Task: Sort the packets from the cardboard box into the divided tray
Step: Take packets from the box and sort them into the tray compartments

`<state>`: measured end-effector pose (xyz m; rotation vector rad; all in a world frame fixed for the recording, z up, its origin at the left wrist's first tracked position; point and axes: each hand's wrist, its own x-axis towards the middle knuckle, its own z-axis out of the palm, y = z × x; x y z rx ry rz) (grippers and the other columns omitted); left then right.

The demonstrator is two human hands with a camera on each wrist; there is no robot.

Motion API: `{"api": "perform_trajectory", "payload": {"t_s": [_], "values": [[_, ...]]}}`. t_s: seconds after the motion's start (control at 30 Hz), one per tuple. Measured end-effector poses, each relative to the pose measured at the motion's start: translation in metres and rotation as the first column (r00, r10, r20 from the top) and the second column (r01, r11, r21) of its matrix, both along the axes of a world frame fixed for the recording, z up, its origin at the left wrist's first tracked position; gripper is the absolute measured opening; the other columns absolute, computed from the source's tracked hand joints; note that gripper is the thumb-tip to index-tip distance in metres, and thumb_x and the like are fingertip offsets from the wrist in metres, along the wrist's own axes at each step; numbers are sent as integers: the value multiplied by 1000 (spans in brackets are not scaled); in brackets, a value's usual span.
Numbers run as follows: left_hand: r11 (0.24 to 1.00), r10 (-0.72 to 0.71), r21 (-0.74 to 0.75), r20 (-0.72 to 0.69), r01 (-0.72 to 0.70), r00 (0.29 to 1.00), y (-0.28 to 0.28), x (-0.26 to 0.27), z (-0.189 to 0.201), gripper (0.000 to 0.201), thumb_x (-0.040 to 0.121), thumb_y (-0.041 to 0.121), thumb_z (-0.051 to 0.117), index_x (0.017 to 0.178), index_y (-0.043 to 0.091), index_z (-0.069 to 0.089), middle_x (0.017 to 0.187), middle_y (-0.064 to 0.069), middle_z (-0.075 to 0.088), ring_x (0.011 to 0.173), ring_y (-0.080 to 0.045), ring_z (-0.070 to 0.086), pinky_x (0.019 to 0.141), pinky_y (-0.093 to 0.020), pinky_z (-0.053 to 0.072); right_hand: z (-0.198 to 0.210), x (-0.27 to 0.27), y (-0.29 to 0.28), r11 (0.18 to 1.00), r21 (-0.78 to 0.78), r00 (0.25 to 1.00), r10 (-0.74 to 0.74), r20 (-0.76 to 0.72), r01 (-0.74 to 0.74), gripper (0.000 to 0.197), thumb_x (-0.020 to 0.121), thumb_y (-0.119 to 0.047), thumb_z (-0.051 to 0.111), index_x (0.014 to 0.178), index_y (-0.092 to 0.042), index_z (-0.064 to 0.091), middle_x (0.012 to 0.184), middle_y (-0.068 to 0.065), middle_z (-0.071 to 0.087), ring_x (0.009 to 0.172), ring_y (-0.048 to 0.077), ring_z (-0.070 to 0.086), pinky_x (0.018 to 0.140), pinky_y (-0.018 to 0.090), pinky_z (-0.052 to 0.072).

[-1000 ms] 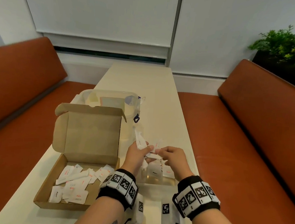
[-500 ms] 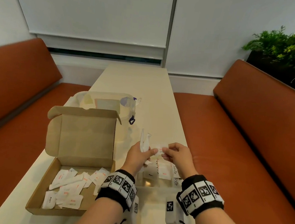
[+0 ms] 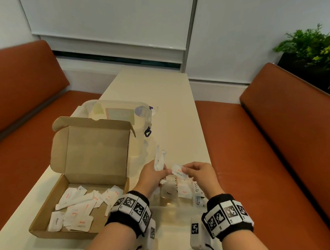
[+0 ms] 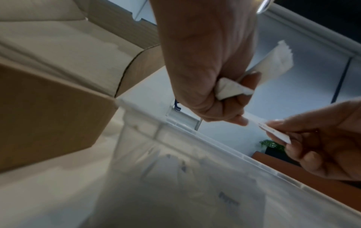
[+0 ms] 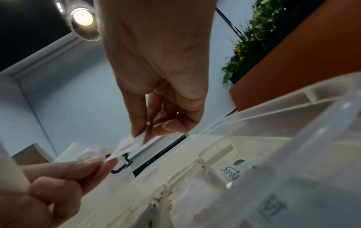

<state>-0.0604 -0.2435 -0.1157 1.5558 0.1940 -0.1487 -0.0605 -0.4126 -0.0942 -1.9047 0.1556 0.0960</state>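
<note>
Head view: flat white paper packets point(image 3: 179, 170), pinched.

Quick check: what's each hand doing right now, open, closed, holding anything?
Left hand: grips a bunch of white packets.
Right hand: pinches a salt packet.

Soft, even indoor light in head view; wide-angle lens bows the benches point(image 3: 296, 155) at frame edges. Round ceiling lamp point(image 5: 83, 17) glares at top of right wrist view, w/ lens flare. Both wrist views motion-blurred: near clear tray point(image 4: 195, 177) out of focus, cardboard box point(image 4: 48, 115) smeared at left.
</note>
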Motion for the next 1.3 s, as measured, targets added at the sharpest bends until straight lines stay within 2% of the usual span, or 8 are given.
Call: {"api": "perform_trajectory", "payload": {"t_s": [0.17, 0.33, 0.5, 0.63, 0.73, 0.83, 1.0, 1.3], "values": [[988, 105, -111, -34, -108, 994, 3, -1, -3, 4, 93, 16, 58, 92, 13, 55, 85, -7, 69, 55, -10, 51, 49, -22, 42, -8, 0, -12, 918, -388, 996, 61, -59, -79, 3, 80, -16, 73, 77, -15, 73, 79, -2, 71, 78, 9, 63, 71, 19, 49], [986, 112, -121, -41, -116, 993, 7, -3, -7, 5, 94, 17, 57, 94, 12, 56, 85, -7, 69, 50, -7, 51, 52, -24, 43, -28, -5, -8, 820, -566, 995, 57, -76, -90, 4, 79, -18, 73, 76, -18, 75, 82, -1, 71, 80, 11, 65, 74, 24, 53], [987, 107, -120, -41, -111, 993, 8, -3, -7, 3, 94, 16, 58, 93, 13, 56, 83, -7, 68, 53, -9, 52, 51, -24, 44, -43, -10, 1, 715, -696, 997, 80, -12, -66, 11, 81, -16, 67, 72, -21, 70, 90, -4, 55, 98, 16, 50, 81, 28, 48], [984, 101, -140, -48, -107, 994, 9, -2, -6, 6, 95, 18, 56, 95, 13, 55, 85, -8, 68, 54, -11, 52, 47, -22, 45, -45, -10, 3, 648, -758, 991, 134, 28, -67, 7, 79, -15, 63, 76, -22, 63, 81, -7, 48, 91, 16, 49, 67, 23, 40], [988, 96, -113, -60, -102, 994, 8, -2, -6, 10, 97, 24, 53, 101, 16, 54, 87, -7, 70, 60, -14, 56, 52, -25, 46, -48, -10, 5, 616, -778, 981, 196, -2, -124, 29, 75, -14, 65, 62, -25, 42, 72, -9, 47, 76, 14, 48, 55, 21, 31], [990, 85, -107, -87, -94, 993, 6, -4, -7, 13, 98, 31, 49, 102, 18, 52, 93, -9, 71, 71, -18, 60, 54, -27, 47, -52, -12, 5, 606, -780, 978, 206, -33, -154, 35, 77, -17, 67, 59, -25, 38, 69, -10, 49, 70, 12, 48, 57, 22, 32], [972, 59, -217, -127, -86, 990, 8, -7, -3, 23, 101, 33, 42, 98, 11, 52, 89, -12, 69, 61, -18, 58, 44, -23, 46, -50, -13, 6, 584, -789, 971, 227, -70, -193, 35, 76, -17, 67, 60, -26, 37, 68, -10, 47, 66, 10, 46, 55, 21, 31], [976, -7, -217, -128, -21, 992, 12, -12, -1, 27, 102, 35, 39, 101, 14, 56, 90, -9, 70, 67, -17, 56, 51, -25, 45, -46, -16, 9, 586, -794, 980, 190, -57, -159, 33, 81, -17, 62, 62, -26, 37, 70, -9, 49, 69, 13, 49, 56, 22, 31]]}}
